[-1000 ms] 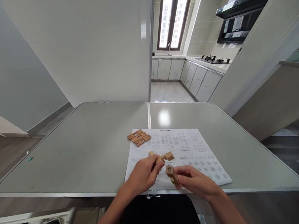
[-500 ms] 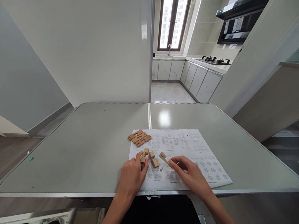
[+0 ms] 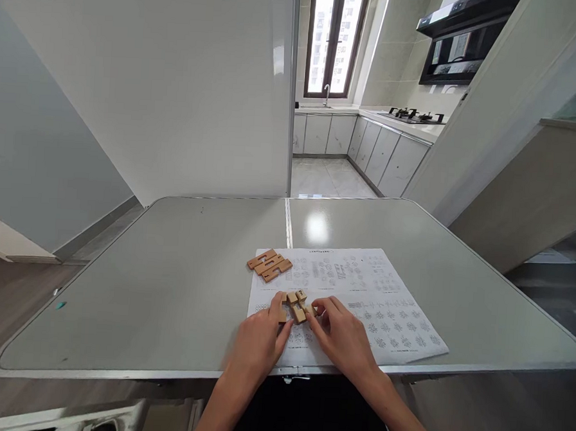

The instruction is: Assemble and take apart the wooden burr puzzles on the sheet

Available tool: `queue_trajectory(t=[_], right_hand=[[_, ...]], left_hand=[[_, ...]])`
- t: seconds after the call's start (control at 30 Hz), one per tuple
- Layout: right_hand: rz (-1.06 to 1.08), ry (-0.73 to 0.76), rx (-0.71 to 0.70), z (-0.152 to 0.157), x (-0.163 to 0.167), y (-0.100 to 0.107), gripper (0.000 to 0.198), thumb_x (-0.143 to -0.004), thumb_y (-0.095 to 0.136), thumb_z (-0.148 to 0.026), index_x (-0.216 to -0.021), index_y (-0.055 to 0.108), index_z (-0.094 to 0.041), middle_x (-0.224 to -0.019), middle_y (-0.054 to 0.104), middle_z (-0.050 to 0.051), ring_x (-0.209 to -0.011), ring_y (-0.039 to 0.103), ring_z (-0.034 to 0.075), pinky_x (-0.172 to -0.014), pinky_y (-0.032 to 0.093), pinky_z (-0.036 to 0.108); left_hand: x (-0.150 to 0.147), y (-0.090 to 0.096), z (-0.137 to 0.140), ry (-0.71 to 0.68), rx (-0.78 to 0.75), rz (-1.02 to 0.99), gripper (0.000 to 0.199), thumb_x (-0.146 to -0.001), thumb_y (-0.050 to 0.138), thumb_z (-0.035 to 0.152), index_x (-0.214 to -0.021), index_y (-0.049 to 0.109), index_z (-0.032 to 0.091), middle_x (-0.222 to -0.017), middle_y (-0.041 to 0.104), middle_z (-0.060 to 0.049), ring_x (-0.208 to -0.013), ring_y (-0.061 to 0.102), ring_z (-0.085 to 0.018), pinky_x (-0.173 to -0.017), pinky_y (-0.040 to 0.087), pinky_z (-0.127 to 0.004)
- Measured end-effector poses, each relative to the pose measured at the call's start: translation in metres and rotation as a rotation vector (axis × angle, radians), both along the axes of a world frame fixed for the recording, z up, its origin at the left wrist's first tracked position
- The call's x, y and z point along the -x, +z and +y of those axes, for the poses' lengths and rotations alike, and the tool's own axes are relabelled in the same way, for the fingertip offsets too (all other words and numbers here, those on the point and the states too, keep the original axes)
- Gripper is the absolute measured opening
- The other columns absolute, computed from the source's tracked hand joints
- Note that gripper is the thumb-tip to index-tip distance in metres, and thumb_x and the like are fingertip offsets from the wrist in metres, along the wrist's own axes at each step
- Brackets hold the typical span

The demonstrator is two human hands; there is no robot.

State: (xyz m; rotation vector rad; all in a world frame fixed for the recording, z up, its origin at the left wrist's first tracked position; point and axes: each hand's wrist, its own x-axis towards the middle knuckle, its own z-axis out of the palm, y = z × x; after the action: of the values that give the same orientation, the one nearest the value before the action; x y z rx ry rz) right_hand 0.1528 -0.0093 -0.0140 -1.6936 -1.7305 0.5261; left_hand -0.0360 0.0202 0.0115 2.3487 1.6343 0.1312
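Observation:
Several notched, light wooden puzzle pieces lie side by side on a printed sheet [image 3: 374, 316]. My left hand [image 3: 257, 339] has its fingertips round the left wooden piece [image 3: 283, 316], mostly hidden behind the fingers. The middle wooden piece [image 3: 299, 314] lies between my hands, on the paper. The right wooden piece [image 3: 302, 295] touches or nearly touches it. With thumb and fingers, my right hand [image 3: 342, 334] grips this right piece at its near end.
Darker wooden pieces [image 3: 269, 265] with slots sit together at the sheet's upper left corner. Everything rests on a grey folding table [image 3: 144, 285] with a metal rim and a centre seam. A small teal bit [image 3: 60, 305] lies near the left edge.
My right hand has moved left, bringing its wooden piece beside the middle one. The left hand has set its piece lower, flat against the sheet beside the middle piece.

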Motion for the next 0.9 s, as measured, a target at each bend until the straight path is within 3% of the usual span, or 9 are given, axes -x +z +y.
queue_trajectory(t=[0.17, 0.3, 0.47, 0.63, 0.9], right_hand=[[0.152, 0.134, 0.04, -0.006, -0.001, 0.006, 0.017, -0.102, 0.056, -0.038, -0.109, 0.066, -0.027, -0.102, 0.07, 0.006, -0.083, 0.069, 0.024, -0.076, 0.053, 0.037], [0.315, 0.242, 0.063, -0.013, -0.009, 0.009, 0.023, -0.103, 0.055, -0.038, -0.12, 0.067, -0.029, -0.111, 0.072, 0.006, -0.094, 0.07, 0.024, -0.083, 0.055, 0.036], [0.411, 0.136, 0.102, -0.022, -0.024, 0.004, 0.028, -0.102, 0.056, -0.046, -0.118, 0.069, -0.027, -0.105, 0.075, 0.006, -0.092, 0.071, 0.025, -0.075, 0.054, 0.034], [0.468, 0.039, 0.158, -0.029, -0.044, -0.004, 0.034, -0.1, 0.056, -0.054, -0.111, 0.07, -0.025, -0.092, 0.075, 0.005, -0.086, 0.07, 0.024, -0.076, 0.053, 0.034], [0.494, 0.02, 0.136, -0.029, -0.062, -0.015, 0.036, -0.1, 0.056, -0.056, -0.109, 0.07, -0.024, -0.088, 0.074, 0.004, -0.083, 0.069, 0.023, -0.078, 0.053, 0.034]], left_hand=[[0.005, 0.005, -0.006, -0.068, 0.044, -0.1, 0.066, -0.097, 0.057, 0.038, -0.157, 0.033, 0.023, -0.113, 0.076, -0.013, -0.102, 0.074, -0.032, -0.076, 0.051, -0.033], [0.004, 0.001, -0.005, -0.058, -0.022, -0.153, 0.075, -0.095, 0.064, 0.046, -0.157, 0.03, 0.022, -0.135, 0.066, -0.017, -0.115, 0.069, -0.035, -0.088, 0.053, -0.039], [-0.009, -0.007, 0.001, 0.09, -0.099, -0.114, 0.081, -0.087, 0.072, 0.054, -0.152, 0.034, 0.023, -0.131, 0.06, -0.014, -0.099, 0.073, -0.032, -0.079, 0.055, -0.037], [-0.023, -0.014, 0.002, 0.131, -0.173, -0.156, 0.085, -0.082, 0.078, 0.053, -0.147, 0.035, 0.021, -0.127, 0.057, -0.011, -0.1, 0.072, -0.031, -0.081, 0.058, -0.04], [-0.005, -0.019, 0.02, -0.022, -0.292, -0.193, 0.056, -0.088, 0.071, 0.033, -0.137, 0.047, 0.022, -0.121, 0.06, -0.01, -0.099, 0.066, -0.031, -0.088, 0.057, -0.045]])
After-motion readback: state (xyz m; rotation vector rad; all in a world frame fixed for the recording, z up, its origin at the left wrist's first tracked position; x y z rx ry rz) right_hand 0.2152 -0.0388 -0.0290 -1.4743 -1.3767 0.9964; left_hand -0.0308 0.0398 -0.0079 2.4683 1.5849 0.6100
